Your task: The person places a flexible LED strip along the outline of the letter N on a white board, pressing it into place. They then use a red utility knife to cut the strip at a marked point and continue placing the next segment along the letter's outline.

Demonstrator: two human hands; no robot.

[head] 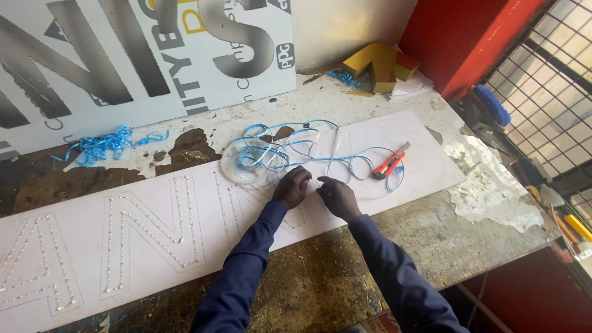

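The long white board (185,228) lies flat along the worn workbench (431,240), running from the near left corner up toward the far right. Outlines of large letters are cut into it, their edges lined with rows of small pale dots. Both hands rest on the board about two thirds of the way along, close together but not touching. The left hand (291,187) is curled knuckles-up, fingers tucked under and pressed to the board's surface; whether it pinches anything beneath I cannot tell. The right hand (336,194) sits just beside it, fingers bent with the tips pointing toward the left hand, also down on the board, and its hold is likewise hidden from here. Both arms wear dark blue sleeves.

Just beyond the hands, a loose tangle of blue-edged clear strip (296,148) loops over the board, part of it wound into a rough coil on the left. A red-orange utility knife (391,161) lies among the loops to the right. Farther left, a heap of blue shavings (102,147) sits on the bench by a printed white sign panel (123,55) leaning on the wall. A yellow block letter (379,65) rests at the far end, and a blue-bristled brush (492,105) lies near the wire mesh on the right.
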